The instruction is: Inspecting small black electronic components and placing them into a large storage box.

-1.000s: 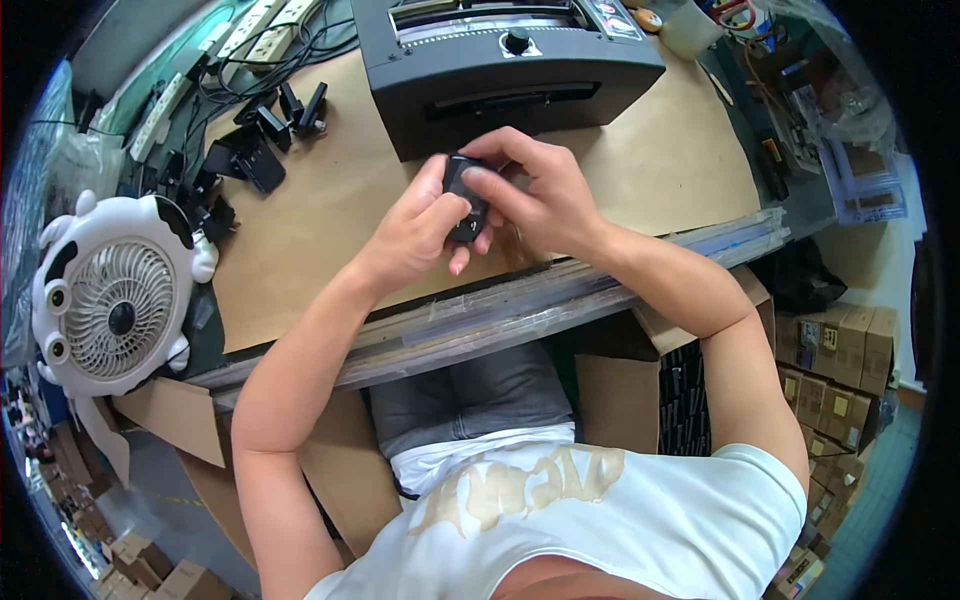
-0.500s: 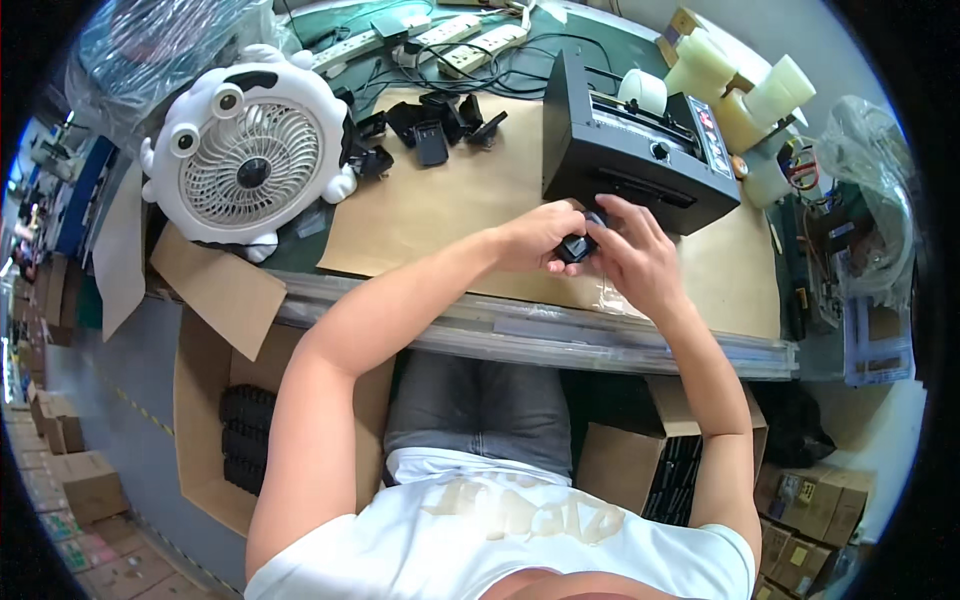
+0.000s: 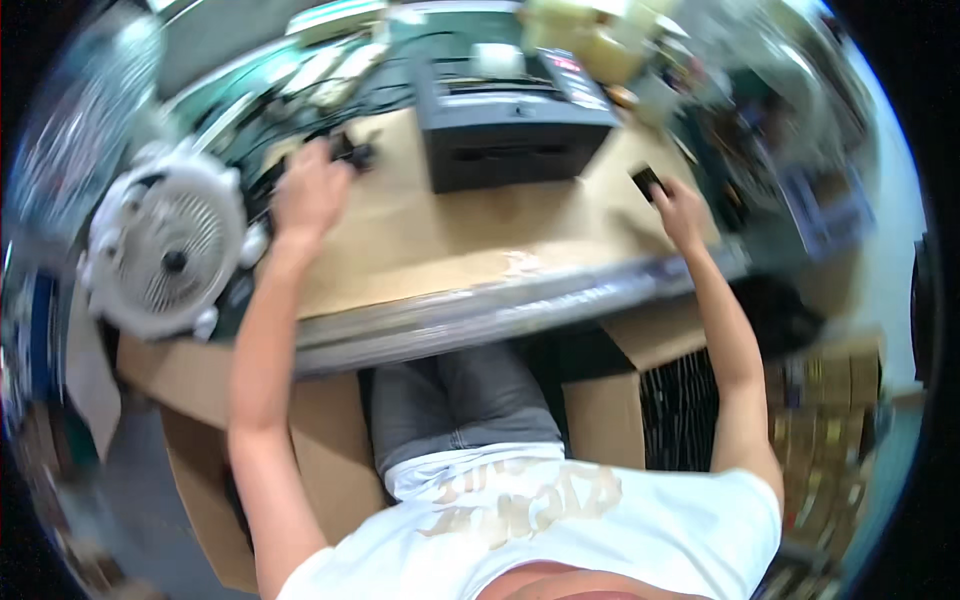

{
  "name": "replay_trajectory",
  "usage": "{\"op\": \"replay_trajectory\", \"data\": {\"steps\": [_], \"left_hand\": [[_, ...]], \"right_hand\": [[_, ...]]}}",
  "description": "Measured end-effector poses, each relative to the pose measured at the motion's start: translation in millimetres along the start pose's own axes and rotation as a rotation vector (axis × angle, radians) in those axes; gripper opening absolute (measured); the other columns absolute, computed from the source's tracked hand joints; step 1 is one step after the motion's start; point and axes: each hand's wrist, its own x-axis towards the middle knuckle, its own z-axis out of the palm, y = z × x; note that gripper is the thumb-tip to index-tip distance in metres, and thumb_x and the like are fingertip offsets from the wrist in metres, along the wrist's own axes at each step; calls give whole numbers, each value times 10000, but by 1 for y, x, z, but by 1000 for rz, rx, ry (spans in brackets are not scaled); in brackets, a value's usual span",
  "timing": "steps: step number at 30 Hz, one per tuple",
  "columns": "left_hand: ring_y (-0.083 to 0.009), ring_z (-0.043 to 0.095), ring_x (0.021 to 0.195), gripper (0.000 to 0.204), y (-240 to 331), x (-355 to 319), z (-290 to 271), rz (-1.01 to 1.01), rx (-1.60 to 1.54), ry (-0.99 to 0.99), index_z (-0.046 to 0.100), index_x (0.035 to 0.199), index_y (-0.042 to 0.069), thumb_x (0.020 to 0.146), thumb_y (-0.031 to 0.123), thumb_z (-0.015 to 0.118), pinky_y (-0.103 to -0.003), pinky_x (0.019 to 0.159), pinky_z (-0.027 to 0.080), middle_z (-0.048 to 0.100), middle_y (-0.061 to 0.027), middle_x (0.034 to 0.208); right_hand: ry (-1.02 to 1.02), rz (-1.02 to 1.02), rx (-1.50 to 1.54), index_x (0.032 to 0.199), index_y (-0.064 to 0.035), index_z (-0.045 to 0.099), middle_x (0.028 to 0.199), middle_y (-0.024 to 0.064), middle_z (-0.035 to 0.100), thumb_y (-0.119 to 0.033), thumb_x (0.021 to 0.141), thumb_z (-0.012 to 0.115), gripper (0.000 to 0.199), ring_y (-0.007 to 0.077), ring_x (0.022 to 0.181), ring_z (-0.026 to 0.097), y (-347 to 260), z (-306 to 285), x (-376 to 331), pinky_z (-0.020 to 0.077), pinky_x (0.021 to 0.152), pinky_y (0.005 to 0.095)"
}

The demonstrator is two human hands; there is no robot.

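My right hand (image 3: 682, 212), at the right side of the brown sheet, is closed on a small flat black rectangular piece (image 3: 648, 183) that sticks out past the fingertips. Its exact kind is not clear. At the far left of the sheet, my left hand (image 3: 312, 195) reaches to a pile of small black plastic pieces (image 3: 352, 152). Blur smears its fingers, so whether they grip a piece does not show. Between the hands stands a black boxy machine (image 3: 520, 155) with a white roll (image 3: 498, 61) on top and a control panel at its right.
A white animal-shaped fan (image 3: 170, 245) stands to the left. Power strips (image 3: 345, 75) and cables lie behind the pile. Cream tape rolls (image 3: 610, 50) stand at the back right. An open carton (image 3: 335, 440) and a box of black pieces (image 3: 680, 410) sit below the table edge.
My hands, together before at the machine's front with a black piece, have parted. The left went to the pile; the right moved rightward holding a black piece. The whole view has shifted and blurred.
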Motion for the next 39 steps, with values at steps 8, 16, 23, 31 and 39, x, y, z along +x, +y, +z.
{"op": "replay_trajectory", "data": {"steps": [8, 16, 23, 31, 39], "left_hand": [[-395, 602, 861, 330, -19, 0, 49, 118, 453, -113, 491, 1069, 43, 895, 309, 579, -502, 666, 532, 528, -190, 1011], [-416, 601, 838, 398, -19, -29, 17, 193, 338, -301, 470, 1186, 37, 820, 134, 592, -521, 675, 515, 525, -202, 1015], [-411, 591, 888, 542, -5, -40, -2, 225, 198, -260, 461, 1298, 31, 774, 75, 591, -496, 737, 510, 532, -222, 1067], [-351, 566, 923, 542, 16, -61, -9, 471, 8, -328, 499, 1309, 4, 772, 46, 561, -398, 816, 485, 567, -187, 1073], [-238, 582, 904, 450, 126, -56, 17, 245, -808, -611, 529, 1228, 65, 780, 31, 538, -300, 812, 453, 584, -139, 1070]], "right_hand": [[130, 571, -4, 1024, -79, 697, 956, 82, 706, -362, 800, 564, 385, 308, 892, 618, 84, 13, 63, 495, 775, 370], [379, 2, -122, 1072, -57, 669, 1097, 115, 625, -282, 874, 582, 312, 307, 991, 568, 9, 31, 66, 458, 871, 385], [534, -478, 153, 1028, -97, 677, 1078, 97, 622, -262, 886, 601, 230, 283, 1066, 518, -108, 57, 74, 415, 927, 377], [702, -371, 113, 921, -75, 696, 1062, 73, 605, -223, 923, 567, 196, 255, 1021, 519, -113, 79, 78, 401, 917, 352], [184, -78, 1078, 827, -44, 656, 733, 44, 586, -233, 946, 532, 256, 110, 671, 511, -116, 39, 48, 388, 620, 211]]}}
